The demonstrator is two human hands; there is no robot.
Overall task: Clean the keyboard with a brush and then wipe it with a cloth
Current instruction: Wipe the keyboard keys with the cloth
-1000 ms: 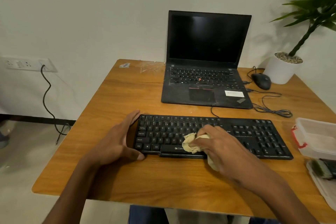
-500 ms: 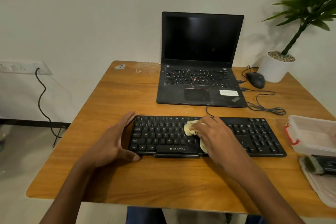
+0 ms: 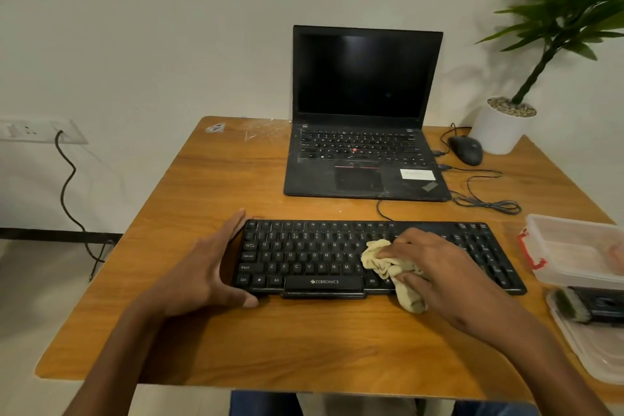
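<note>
right hand [image 3: 439,267]: fingers curled tight around a bunched cloth [image 3: 391,265], pressing it down onto the keys. Palm and wrist cover the middle-right key block.
cloth: pale yellow, crumpled. Most of it sticks out on the thumb side of the grip, over the keys just right of the spacebar; a tail hangs below the grip past the front edge of the keyboard [image 3: 304,257] and touches the table [image 3: 304,348].
left hand [image 3: 209,270]: open, holding nothing. Fingers flat against the keyboard's left end, thumb tip against its front edge near the left corner. Bracing only, no closed grip.
keyboard: black, lying flat, parallel to the near table edge, caught between the two hands. Left key rows, away from the cloth grip, are uncovered; the numpad end sticks out past the right wrist.
brush [image 3: 587,306]: not in either hand. Well to the outer side of the right hand, lying on a clear lid [image 3: 594,355] at the right table edge, bristles pointing toward the grip. Handle cut off by the frame.
clear box [image 3: 574,246]: red latch, just beyond the keyboard's right end, behind the brush.
laptop [image 3: 364,111]: open, screen dark, beyond both hands toward the wall.
mouse [image 3: 466,150]: black, wired, right of the laptop, well apart from the grip.
plant pot [image 3: 499,132]: white, far right corner, behind the mouse.
</note>
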